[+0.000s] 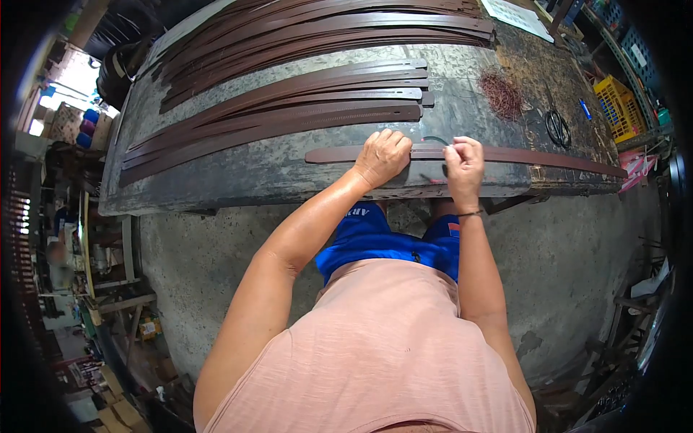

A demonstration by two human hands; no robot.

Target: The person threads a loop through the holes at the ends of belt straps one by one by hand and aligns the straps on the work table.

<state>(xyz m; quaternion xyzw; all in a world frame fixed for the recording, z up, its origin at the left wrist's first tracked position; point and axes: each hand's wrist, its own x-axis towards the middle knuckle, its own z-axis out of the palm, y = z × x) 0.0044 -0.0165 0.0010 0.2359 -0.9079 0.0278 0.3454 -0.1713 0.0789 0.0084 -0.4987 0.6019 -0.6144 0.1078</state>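
A long brown leather strap (563, 158) lies along the table's near edge, its rounded end to the left. My left hand (385, 155) is closed on this strap, knuckles up, pressing it against the table. My right hand (465, 166) is raised just over the strap to the right, fingers pinched together. A thin dark strand (434, 138) curves between the two hands and meets the right fingertips; its ends are hidden. Behind my left hand lies a stack of similar brown straps (346, 113), some with holes near their square-looking ends.
A larger pile of brown straps (325, 32) covers the table's far side. To the right are a tangle of reddish-brown strands (502, 95), black-handled scissors (557, 128) and a blue pen (585, 109). A yellow crate (619, 108) stands beyond the table's right edge.
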